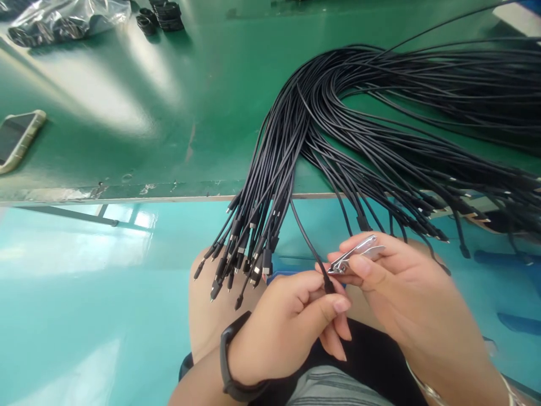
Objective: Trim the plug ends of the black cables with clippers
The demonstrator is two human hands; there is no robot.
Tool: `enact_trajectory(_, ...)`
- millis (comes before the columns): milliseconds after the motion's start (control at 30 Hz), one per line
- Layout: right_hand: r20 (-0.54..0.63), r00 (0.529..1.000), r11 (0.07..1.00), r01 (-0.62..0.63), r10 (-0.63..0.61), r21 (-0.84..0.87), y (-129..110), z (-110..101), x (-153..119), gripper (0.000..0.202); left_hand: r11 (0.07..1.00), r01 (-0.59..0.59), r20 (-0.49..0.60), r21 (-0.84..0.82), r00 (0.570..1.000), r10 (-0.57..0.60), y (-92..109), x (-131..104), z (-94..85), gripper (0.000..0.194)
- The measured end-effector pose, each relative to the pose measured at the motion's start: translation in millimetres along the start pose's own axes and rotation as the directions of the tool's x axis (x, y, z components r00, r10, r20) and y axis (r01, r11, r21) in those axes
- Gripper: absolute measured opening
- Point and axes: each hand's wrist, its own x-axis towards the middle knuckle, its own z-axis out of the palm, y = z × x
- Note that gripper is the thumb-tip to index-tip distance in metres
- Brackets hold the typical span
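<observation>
My left hand (302, 318) pinches the end of one black cable (310, 245) between thumb and fingers, close to its connector. In my right hand (401, 276) is a silver nail clipper (357, 256), gripped between thumb and fingers, its jaws right beside that cable just above the left fingertips. Whether the jaws touch the cable, I cannot tell. A thick bundle of black cables (291, 118) curves over the table edge, its connector ends (247, 254) hanging above my lap. My left fingers hide most of the held connector.
The green table (220, 113) ends in a worn front edge. A phone (19, 138) lies at its left. Coiled black cables (169, 16) and a clear plastic bag (70, 22) sit at the back left. More cable ends (443, 208) hang over the edge at right.
</observation>
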Motion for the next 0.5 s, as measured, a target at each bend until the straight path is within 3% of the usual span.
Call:
enact_trajectory(100,0.000,1.000,0.998,0.022,-0.022,0.063,3.5,1.4,-5.4,0.016,0.996,0.006,-0.074,-0.093,0.997,-0.013,-2.7,2.4,4.2,0.030)
enact_trajectory(267,-0.048,0.999,0.995,-0.009,0.014,0.100,3.7,10.7,-17.1,0.016,0.998,-0.052,-0.206,-0.021,0.977,0.047,-7.3,4.0,8.9,0.031)
enact_trajectory(367,-0.062,0.998,1.000,0.011,-0.011,0.013,1.2,17.1,-19.3,0.019,0.998,-0.059,-0.238,0.033,0.969,0.065,-7.8,3.9,9.5,0.031)
enact_trajectory(500,-0.188,0.982,0.984,-0.001,-0.034,-0.180,-2.4,22.1,-19.0,0.025,0.994,-0.058,-0.251,0.088,0.965,0.078,-7.3,4.1,9.4,0.031)
